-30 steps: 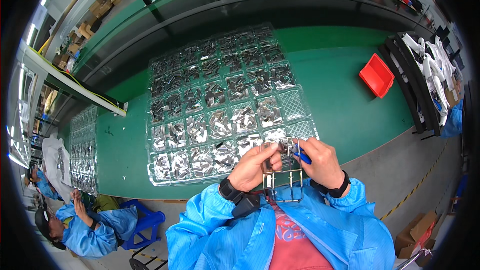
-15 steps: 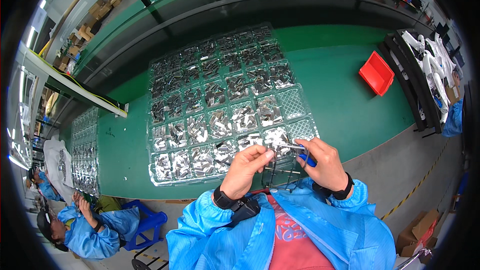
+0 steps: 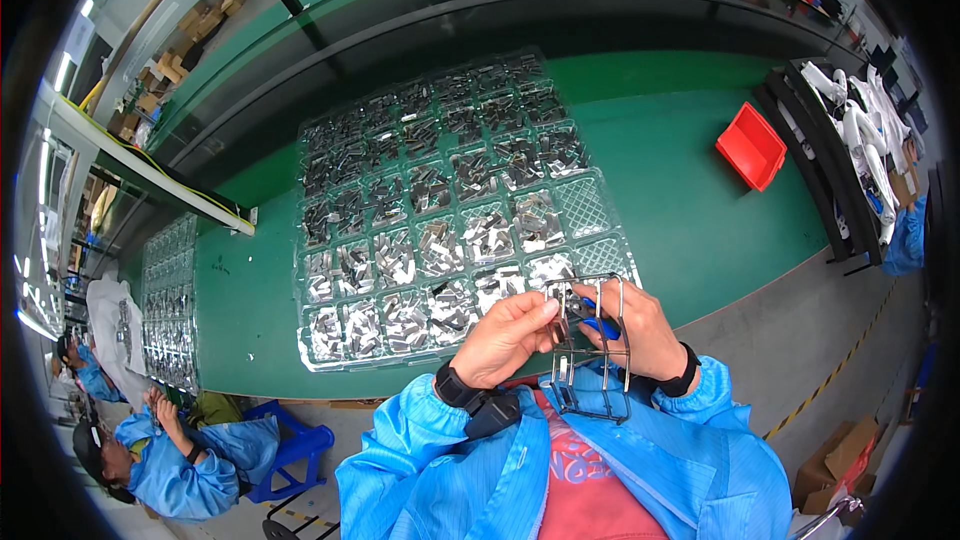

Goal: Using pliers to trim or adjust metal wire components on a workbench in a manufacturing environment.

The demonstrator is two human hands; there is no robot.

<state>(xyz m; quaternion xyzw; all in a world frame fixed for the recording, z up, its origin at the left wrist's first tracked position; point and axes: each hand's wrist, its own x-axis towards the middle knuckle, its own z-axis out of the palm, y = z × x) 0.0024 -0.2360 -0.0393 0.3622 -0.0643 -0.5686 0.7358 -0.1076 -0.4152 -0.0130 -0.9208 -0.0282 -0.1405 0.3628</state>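
My left hand [image 3: 500, 340] pinches a dark wire rack [image 3: 590, 352] by its left side, with thumb and fingers closed. Small metal pieces show on the rack's bars. Behind the rack, my right hand [image 3: 650, 332] is closed around a pair of blue-handled pliers [image 3: 602, 326]; their jaws are partly hidden by the wires. Both hands hover at the near edge of a clear compartment tray [image 3: 583, 205]. Most of its pockets hold small flat pieces, dark ones [image 3: 430, 188] in the far rows and silvery ones [image 3: 440, 248] in the near rows.
A red bin [image 3: 752, 147] sits on the green table [image 3: 690, 210] at the right, beside a black rack [image 3: 815, 155] of white parts. Another compartment tray [image 3: 170, 305] lies at the left. Nearby, a co-worker in blue [image 3: 195, 475] sits by a blue stool [image 3: 295, 450].
The wire rack has turned and risen, its open side now facing up in front of my right hand. The pliers' jaws have swung behind its wires.
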